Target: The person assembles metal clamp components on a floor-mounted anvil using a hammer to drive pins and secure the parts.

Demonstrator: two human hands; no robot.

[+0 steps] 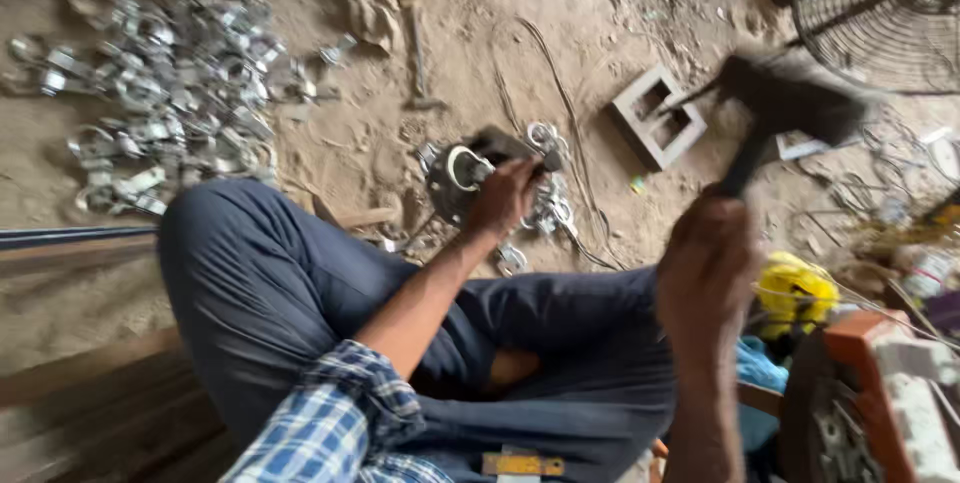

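I sit on sandy ground with my legs in dark blue trousers. My left hand (503,195) reaches forward and grips a dark metal tool (520,146) pressed onto a shiny metal clamp ring (462,167), which rests on a round dark block (448,193). My right hand (706,268) is raised at the right and is shut on the handle of a hammer (785,93); its dark head is blurred, up above the ground.
A large pile of shiny metal clamps (170,73) lies at the far left. A few more clamps (552,208) lie by the block. A grey two-hole block (658,121), a wire fan guard (880,13), a yellow object (795,288), wooden planks (80,383) and cables surround me.
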